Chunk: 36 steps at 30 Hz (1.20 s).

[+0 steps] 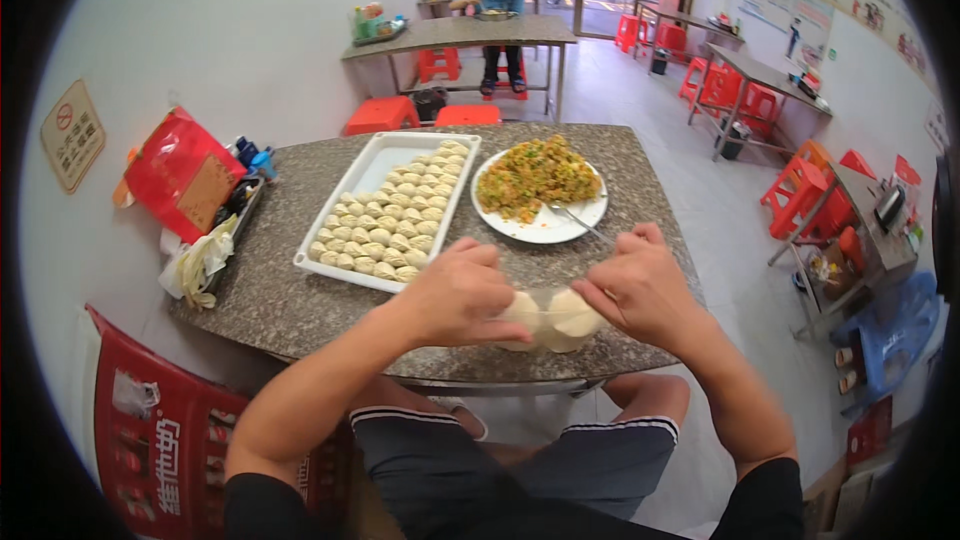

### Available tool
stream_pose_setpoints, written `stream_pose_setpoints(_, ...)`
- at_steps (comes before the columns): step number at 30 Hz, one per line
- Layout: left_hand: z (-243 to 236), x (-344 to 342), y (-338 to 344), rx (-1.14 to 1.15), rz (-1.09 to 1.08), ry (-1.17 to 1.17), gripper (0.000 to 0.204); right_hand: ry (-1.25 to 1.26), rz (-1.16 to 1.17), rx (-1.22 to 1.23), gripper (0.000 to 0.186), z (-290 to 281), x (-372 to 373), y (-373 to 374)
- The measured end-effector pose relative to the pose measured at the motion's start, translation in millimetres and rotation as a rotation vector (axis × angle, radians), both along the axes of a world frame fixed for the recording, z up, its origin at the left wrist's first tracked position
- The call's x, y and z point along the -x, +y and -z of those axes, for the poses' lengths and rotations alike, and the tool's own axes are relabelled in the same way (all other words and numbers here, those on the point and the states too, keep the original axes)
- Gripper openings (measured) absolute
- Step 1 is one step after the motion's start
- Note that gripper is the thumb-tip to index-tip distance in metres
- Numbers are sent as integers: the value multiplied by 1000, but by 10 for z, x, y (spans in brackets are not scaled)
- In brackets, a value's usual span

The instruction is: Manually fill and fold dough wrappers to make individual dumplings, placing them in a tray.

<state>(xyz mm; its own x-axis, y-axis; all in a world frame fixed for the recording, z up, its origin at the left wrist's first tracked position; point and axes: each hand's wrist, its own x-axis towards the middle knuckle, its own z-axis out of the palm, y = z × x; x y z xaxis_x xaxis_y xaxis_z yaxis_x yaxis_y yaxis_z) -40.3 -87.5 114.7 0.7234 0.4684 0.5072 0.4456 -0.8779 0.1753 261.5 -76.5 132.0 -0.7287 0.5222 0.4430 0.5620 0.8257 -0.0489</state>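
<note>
On the table in front of me, two stacks of round pale dough wrappers [574, 316] sit side by side in a clear plastic bag [545, 318]. My left hand [452, 288] pinches the bag at its left side, and my right hand [643, 285] pinches it at its right. A white tray [376, 166] beyond my left hand holds rows of pleated dumplings [395, 212]. Just past the bag, a white plate [537, 230] carries a heap of chopped orange-green filling [540, 176]. The handle of a metal spoon [582, 221] sticks out of the filling toward my right hand.
At the table's left edge stand a red bag [188, 172] and a dark tray with small containers. A red crate [165, 430] is at lower left. Beyond are red stools [382, 115], other tables [460, 33] and a seated person [497, 0] eating.
</note>
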Motion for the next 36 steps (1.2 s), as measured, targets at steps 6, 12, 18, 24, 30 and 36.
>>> stream_pose_setpoints(6,-170,170,-151,-99,-114,183,34,-414,245,-135,19,-278,-61,-189)
stream_pose_setpoints(12,125,39,-314,-189,-156,-217,40,-130,-134,-7,42,-361,124,-41)
stream_pose_setpoints(18,727,-12,-490,703,-253,-414,86,-673,-65,867,58,-174,489,616)
stream_pose_setpoints(24,380,-582,-363,617,-423,39,87,-786,-191,1032,69,159,484,862)
stream_pose_setpoints(30,518,-615,-292,473,-523,187,77,-678,-67,1370,72,129,420,714)
stream_pose_setpoints(36,518,-588,-309,462,-477,152,81,-633,-84,1149,71,146,361,486)
